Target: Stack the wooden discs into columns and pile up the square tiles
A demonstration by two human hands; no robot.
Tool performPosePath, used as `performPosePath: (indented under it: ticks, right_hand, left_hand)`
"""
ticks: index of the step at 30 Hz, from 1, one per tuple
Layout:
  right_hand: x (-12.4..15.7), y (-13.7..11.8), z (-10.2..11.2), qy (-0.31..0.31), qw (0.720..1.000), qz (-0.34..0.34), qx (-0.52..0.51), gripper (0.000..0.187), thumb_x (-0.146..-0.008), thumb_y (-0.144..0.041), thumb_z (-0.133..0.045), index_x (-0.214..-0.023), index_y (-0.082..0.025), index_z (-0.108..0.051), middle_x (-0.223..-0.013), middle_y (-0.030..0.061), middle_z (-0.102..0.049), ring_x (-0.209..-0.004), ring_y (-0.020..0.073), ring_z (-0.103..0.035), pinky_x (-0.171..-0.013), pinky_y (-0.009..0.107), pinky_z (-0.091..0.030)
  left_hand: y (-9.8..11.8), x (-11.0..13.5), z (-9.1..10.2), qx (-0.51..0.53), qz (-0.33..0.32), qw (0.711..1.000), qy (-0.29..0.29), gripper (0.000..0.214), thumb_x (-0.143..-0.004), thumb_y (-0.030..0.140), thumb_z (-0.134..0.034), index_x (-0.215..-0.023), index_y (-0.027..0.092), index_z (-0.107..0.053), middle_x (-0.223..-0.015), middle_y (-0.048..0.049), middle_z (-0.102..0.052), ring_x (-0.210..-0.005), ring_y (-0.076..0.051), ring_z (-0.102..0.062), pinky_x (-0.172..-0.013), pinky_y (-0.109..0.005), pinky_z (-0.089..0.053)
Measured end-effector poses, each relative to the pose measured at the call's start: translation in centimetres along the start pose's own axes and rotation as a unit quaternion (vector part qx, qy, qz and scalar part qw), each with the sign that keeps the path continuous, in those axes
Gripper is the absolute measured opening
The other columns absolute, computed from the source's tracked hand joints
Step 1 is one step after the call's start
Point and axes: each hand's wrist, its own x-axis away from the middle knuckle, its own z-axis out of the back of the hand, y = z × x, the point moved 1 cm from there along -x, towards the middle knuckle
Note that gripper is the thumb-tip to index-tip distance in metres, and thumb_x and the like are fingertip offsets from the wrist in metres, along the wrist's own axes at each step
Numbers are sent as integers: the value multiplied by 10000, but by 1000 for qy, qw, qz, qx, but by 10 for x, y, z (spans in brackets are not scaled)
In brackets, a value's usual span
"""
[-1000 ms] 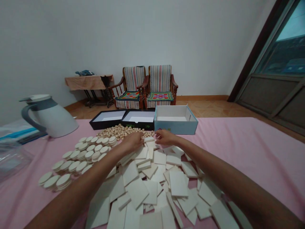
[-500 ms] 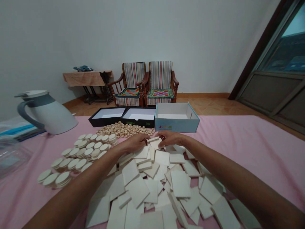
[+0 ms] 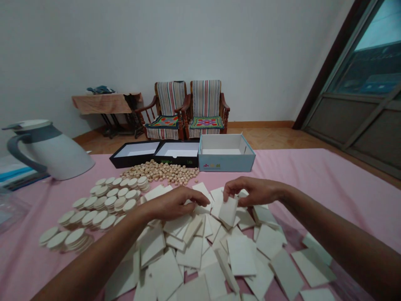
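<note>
Many thin, pale wooden squares [image 3: 242, 255] lie in a loose, overlapping heap before me. My right hand [image 3: 258, 191] grips one wooden square [image 3: 228, 211] by its upper edge, between thumb and fingers, tilted over the heap. To its left, my left hand [image 3: 178, 203] hovers low over other squares, fingers stretched toward the right and thumb apart, with nothing visibly held. Its palm side is hidden. Round wooden discs [image 3: 110, 201] stand in short stacks left of my left forearm.
Small wooden cubes [image 3: 159, 172] are piled behind the discs. Behind them stand two shallow black boxes [image 3: 177, 160] and a deeper light-blue box [image 3: 227, 163]. A grey-white jug [image 3: 59, 150] and a clear plastic package [image 3: 12, 209] are at the left on the pink cloth [image 3: 300, 179].
My hands have moved apart and slightly nearer. The right hand has lifted a wooden square; the left has come off the pieces it was touching. The view has shifted slightly right.
</note>
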Motion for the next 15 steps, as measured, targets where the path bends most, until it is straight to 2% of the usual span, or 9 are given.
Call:
performPosePath:
  ticks: [3, 5, 7, 10, 12, 15]
  right_hand:
    - [17, -4, 5, -57, 998, -15, 8, 415, -729, -68, -534, -1123, -157, -627, -926, 30, -652, -835, 127, -585, -776, 243, -444]
    - [19, 0, 11, -61, 997, -40, 13, 435, -744, -89, -531, -1166, -159, -612, -896, 31, -669, -800, 125, -601, -734, 232, -453]
    - [12, 9, 17, -5, 996, -74, 42, 391, -755, -125, -539, -1134, -144, -630, -852, 37, -682, -750, 126, -607, -675, 219, -453]
    - [-9, 29, 20, 137, 972, -143, 126, 293, -746, -115, -534, -999, -113, -681, -847, 76, -701, -728, 143, -614, -650, 226, -450]
    - [-24, 39, 15, 167, 960, -158, 157, 267, -728, -93, -540, -945, -107, -695, -870, 98, -713, -743, 159, -626, -673, 242, -454]
    - [-39, 46, 5, 175, 959, -149, 164, 256, -724, -106, -557, -937, -111, -699, -861, 93, -718, -750, 167, -636, -686, 245, -455]
  left_hand:
    - [-8, 6, 0, -46, 25, 996, 72, 384, -777, 65, -432, -1069, 195, -645, -1081, -26, -687, -997, -142, -621, -890, -262, -456]
    - [-18, 3, 2, -72, 60, 989, 112, 364, -772, 67, -430, -1034, 181, -655, -1041, -29, -699, -949, -144, -633, -853, -258, -471]
    - [-29, -7, 4, -110, 90, 983, 113, 360, -761, 57, -428, -1008, 170, -663, -1016, -37, -704, -913, -151, -639, -815, -251, -477]
    - [-46, -31, 6, -231, 120, 963, 77, 343, -766, 74, -456, -1015, 179, -668, -1013, -51, -703, -914, -180, -636, -781, -258, -471]
    - [-58, -49, 7, -255, 118, 957, 70, 349, -735, 57, -490, -1012, 179, -666, -1009, -65, -695, -905, -188, -632, -768, -257, -463]
    - [-75, -70, 8, -285, 103, 952, 47, 185, -651, 85, -620, -806, 163, -683, -928, -81, -683, -909, -220, -614, -788, -269, -447]
